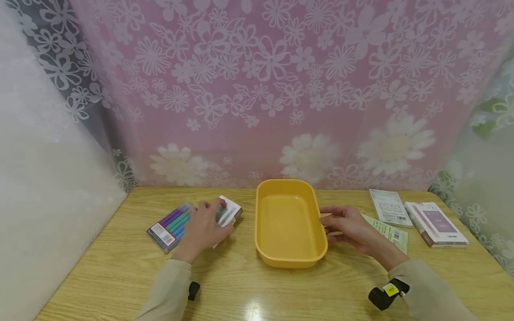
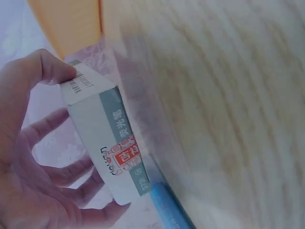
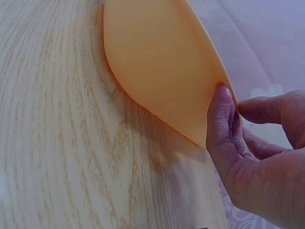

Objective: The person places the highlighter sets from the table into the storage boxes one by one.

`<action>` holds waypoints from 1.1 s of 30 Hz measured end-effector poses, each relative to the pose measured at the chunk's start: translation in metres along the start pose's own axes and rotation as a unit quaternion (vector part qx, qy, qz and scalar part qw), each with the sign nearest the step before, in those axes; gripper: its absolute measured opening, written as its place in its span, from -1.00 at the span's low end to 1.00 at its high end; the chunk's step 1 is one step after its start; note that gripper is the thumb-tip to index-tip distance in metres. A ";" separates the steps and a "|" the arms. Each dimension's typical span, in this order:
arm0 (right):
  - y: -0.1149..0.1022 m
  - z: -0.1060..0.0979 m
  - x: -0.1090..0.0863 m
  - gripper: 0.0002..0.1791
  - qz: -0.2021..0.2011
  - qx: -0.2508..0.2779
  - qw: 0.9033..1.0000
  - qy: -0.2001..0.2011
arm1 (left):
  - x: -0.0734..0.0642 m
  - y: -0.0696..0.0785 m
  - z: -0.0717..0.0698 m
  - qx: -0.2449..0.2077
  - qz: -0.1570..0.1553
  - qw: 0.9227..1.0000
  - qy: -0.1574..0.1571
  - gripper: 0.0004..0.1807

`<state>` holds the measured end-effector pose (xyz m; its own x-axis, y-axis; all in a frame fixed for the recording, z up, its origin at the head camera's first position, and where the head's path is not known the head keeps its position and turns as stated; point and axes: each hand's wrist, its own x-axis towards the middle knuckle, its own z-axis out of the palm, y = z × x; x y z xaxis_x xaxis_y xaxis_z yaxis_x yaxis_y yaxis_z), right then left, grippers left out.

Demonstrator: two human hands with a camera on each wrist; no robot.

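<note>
My left hand [image 1: 204,227] grips a small white and grey box [image 2: 90,136] with a red printed label. Its thumb is at one end and its fingers lie along the other side. Beside and partly behind this hand lies a clear pack of coloured pens [image 1: 172,223] in purple, green and blue. A yellow plastic bin [image 1: 291,227] stands in the middle of the table, and no objects show inside it. My right hand [image 1: 353,227] holds the bin's right rim, fingers against the outer wall [image 3: 157,62] and thumb at the edge.
Right of the bin, a pale green packet [image 1: 395,236] lies partly behind my right hand. Farther right are a white flat pack [image 1: 390,207] and a white and purple box [image 1: 437,223]. A flowered pink curtain [image 1: 257,111] hangs behind the wooden table [image 1: 241,290].
</note>
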<state>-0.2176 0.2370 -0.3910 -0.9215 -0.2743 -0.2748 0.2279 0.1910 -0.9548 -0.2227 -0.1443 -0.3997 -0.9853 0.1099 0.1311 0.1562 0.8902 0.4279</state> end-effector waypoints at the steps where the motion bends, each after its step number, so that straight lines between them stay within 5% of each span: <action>1: 0.000 0.000 0.000 -0.30 -0.001 0.001 1.000 -0.001 | 0.000 0.000 -0.001 -0.005 0.004 1.000 0.000 -0.46; 8: -0.001 -0.001 0.000 -0.31 -0.003 0.005 1.000 -0.007 | -0.003 0.003 -0.009 -0.037 0.031 0.999 0.020 -0.41; 16: -0.001 -0.001 -0.001 -0.30 0.002 0.008 1.000 -0.007 | -0.006 0.011 -0.016 -0.039 0.099 0.993 0.056 -0.41; 33: 0.001 -0.002 0.001 -0.31 0.006 0.012 1.000 -0.007 | -0.007 0.047 -0.023 0.000 0.197 0.979 0.042 -0.42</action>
<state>-0.2190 0.2388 -0.3917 -0.9147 -0.2847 -0.2867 0.2457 0.1716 -0.9541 -0.2064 -0.1133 -0.3595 -0.8390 0.4090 0.3590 0.5239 0.7855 0.3294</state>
